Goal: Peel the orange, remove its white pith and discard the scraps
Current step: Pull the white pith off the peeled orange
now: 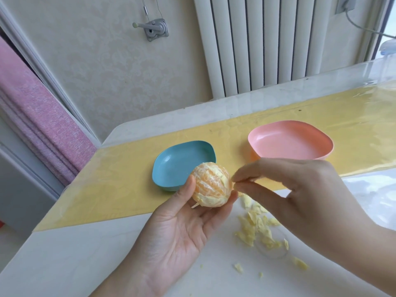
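The orange (211, 185) is fully out of its skin, but many white patches remain on it. I hold it in the air over the near edge of the yellow mat (120, 189), just in front of the blue dish (177, 163). My left hand (180, 228) grips it with the thumb on its left side and the other fingers curled under it and up its right side. My right hand (300, 189) has thumb and forefinger closed together on a thin strip of pith (246, 180) at the right side of the fruit; the other fingers are loosely bent.

If I pull this strip too fast, I think the thin membrane can tear and juice will come. The left hand holds mostly by the fingertips, so a strong pull may turn the fruit or make it slip onto the tabletop (85, 254).

The scraps (257, 228) lie scattered on the bare tabletop under my right hand, toward the near edge, not in a dish. My right forearm could brush them off. The pink dish (289, 144) stands behind, nearer the far edge.
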Demonstrator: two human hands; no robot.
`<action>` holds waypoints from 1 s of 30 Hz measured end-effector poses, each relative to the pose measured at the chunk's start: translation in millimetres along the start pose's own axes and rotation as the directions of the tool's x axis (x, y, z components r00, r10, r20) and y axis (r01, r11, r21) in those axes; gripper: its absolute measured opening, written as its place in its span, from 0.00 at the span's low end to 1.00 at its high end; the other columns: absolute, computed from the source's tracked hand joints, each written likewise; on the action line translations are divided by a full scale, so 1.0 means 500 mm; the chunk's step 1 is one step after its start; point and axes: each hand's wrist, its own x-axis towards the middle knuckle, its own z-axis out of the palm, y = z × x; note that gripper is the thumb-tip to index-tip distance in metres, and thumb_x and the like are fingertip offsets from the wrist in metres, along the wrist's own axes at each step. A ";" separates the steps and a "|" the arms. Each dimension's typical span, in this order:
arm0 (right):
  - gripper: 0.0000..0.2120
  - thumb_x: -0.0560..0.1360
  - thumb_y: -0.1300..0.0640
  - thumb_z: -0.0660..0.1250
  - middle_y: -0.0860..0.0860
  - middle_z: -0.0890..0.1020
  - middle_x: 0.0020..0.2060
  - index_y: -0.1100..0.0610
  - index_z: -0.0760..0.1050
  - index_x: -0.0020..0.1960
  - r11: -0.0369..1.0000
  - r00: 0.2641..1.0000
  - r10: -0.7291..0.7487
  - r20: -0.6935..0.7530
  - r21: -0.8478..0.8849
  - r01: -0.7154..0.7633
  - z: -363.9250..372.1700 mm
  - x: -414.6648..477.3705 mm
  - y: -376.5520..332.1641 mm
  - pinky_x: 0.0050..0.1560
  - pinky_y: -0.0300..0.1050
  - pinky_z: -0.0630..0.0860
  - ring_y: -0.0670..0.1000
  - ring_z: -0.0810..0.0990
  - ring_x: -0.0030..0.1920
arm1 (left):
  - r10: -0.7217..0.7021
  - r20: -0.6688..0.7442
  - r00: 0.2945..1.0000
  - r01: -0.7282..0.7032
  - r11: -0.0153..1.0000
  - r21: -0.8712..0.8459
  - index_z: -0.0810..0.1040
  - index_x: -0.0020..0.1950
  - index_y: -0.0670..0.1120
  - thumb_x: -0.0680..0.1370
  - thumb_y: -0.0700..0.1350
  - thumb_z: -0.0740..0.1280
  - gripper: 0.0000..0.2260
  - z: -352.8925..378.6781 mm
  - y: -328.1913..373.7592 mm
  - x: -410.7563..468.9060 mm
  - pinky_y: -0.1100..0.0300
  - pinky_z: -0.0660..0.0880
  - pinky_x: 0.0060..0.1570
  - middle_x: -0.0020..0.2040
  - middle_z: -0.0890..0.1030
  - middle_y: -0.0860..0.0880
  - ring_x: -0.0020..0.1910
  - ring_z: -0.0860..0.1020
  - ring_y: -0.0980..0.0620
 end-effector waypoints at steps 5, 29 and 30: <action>0.10 0.71 0.46 0.68 0.39 0.83 0.37 0.50 0.84 0.46 0.993 0.998 0.050 -0.029 0.109 -0.046 0.009 -0.005 -0.009 0.32 0.21 0.65 0.37 0.79 0.34 | 0.052 0.118 0.992 -0.058 0.997 0.044 0.81 0.56 0.36 0.62 0.42 0.80 0.24 0.001 -0.004 -0.001 0.52 0.79 0.53 0.58 0.80 0.38 0.57 0.80 0.44; 0.03 0.66 0.57 0.68 0.42 0.76 0.28 0.52 0.77 0.34 0.990 0.998 0.036 0.049 -0.137 -0.029 -0.004 0.030 -0.029 0.30 0.38 0.71 0.45 0.76 0.30 | 0.184 0.047 0.982 -0.190 0.947 0.260 0.78 0.58 0.34 0.58 0.41 0.82 0.32 -0.002 -0.001 -0.005 0.53 0.79 0.53 0.59 0.79 0.37 0.56 0.80 0.43; 0.04 0.67 0.55 0.68 0.43 0.77 0.28 0.51 0.77 0.34 0.994 0.993 0.073 0.088 -0.089 -0.065 -0.010 0.035 -0.032 0.32 0.36 0.72 0.45 0.77 0.32 | 0.176 0.055 0.983 -0.184 0.946 0.268 0.79 0.56 0.34 0.58 0.42 0.82 0.30 -0.002 0.002 -0.005 0.54 0.79 0.51 0.58 0.80 0.38 0.55 0.81 0.44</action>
